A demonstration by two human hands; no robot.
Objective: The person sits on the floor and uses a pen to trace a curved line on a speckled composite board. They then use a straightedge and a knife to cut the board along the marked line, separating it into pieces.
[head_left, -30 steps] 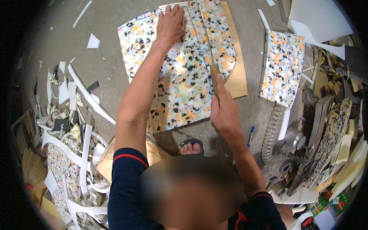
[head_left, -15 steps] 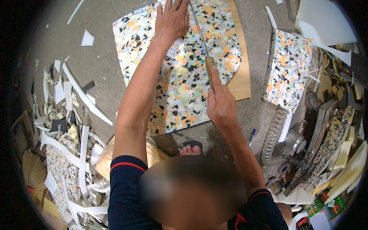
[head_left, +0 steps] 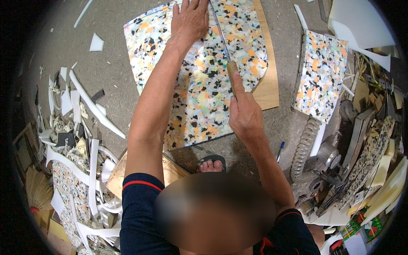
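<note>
Up on the speckled foam (head_left: 199, 102), my left hand (head_left: 190, 21) is lying flat, fingers slightly spread, tips cut off up top. Right hand (head_left: 245, 110) is gripping the knife (head_left: 231, 72), index lying along its handle. Foam's sitting partly over a board (head_left: 267, 87).

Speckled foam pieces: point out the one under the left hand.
The large sheet at top centre: the left hand rests on it, while the smaller block to its right and other speckled pieces lie untouched.
</note>
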